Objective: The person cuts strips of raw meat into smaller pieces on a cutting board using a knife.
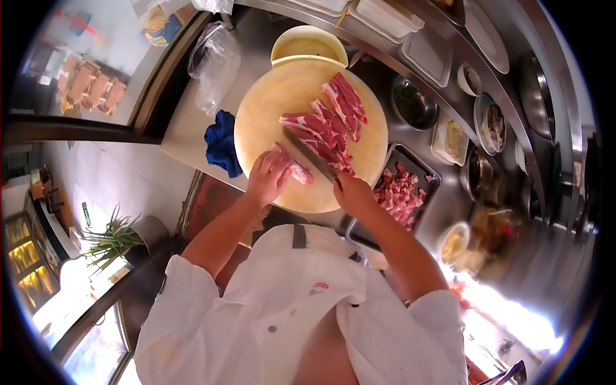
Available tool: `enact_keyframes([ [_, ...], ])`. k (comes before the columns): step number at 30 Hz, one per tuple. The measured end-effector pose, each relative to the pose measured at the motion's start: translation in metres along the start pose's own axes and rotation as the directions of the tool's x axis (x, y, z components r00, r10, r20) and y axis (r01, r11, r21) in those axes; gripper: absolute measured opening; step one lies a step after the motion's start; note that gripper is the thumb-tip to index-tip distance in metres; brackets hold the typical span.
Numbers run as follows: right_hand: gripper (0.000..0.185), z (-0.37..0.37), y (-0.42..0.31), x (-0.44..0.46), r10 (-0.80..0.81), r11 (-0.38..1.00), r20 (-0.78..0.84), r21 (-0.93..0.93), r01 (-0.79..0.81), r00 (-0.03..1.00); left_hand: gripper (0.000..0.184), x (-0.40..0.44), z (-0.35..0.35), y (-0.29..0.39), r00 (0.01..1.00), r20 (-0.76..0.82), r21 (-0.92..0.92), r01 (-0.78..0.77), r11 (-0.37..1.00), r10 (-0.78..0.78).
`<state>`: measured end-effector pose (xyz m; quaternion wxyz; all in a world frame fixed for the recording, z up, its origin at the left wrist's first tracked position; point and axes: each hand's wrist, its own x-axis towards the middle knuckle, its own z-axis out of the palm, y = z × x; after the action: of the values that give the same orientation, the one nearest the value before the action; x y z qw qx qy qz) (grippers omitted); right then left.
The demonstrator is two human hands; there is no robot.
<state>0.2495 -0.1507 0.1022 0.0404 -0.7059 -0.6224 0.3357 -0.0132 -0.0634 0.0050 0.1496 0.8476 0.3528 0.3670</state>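
Observation:
My right hand [352, 194] is wrapped round the handle of a knife [309, 154], whose blade points up and left across the round cutting board [263, 102]. On the board's near left part, my left hand [268, 178] grips a strip of raw meat [299, 172], its far side partly hidden by the fingers. The blade lies between that strip and the larger slabs of red meat [324, 131]. Another marbled slab [345, 102] rests farther up the board. Beside my right forearm, a dark tray [425, 173] holds many small meat pieces [399, 196].
A blue cloth [222, 144] and a clear plastic bag [215, 70] lie left of the board. Behind it stands a pale round tub [309, 45]. Bowls, such as one with greens [414, 102], and white containers [427, 56] crowd the steel counter and shelf on the right.

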Motion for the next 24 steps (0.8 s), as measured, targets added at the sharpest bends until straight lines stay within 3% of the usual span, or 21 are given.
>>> enact_keyframes([
  [3,0.024,-0.001,-0.003,-0.010,0.072,0.997,-0.040,-0.024,-0.073,0.997,0.033,-0.003,0.004,-0.007,1.000,0.019,-0.006,0.006,1.000,-0.006],
  [13,0.019,0.001,-0.069,-0.027,-0.039,0.988,0.065,-0.149,0.048,0.997,0.031,0.001,-0.001,-0.013,0.997,0.009,0.004,-0.079,0.997,0.079],
  [24,0.019,0.010,-0.067,-0.019,0.067,0.994,0.110,-0.097,-0.056,0.992,0.029,0.002,-0.002,-0.015,0.996,0.038,0.003,-0.077,0.997,0.077],
])
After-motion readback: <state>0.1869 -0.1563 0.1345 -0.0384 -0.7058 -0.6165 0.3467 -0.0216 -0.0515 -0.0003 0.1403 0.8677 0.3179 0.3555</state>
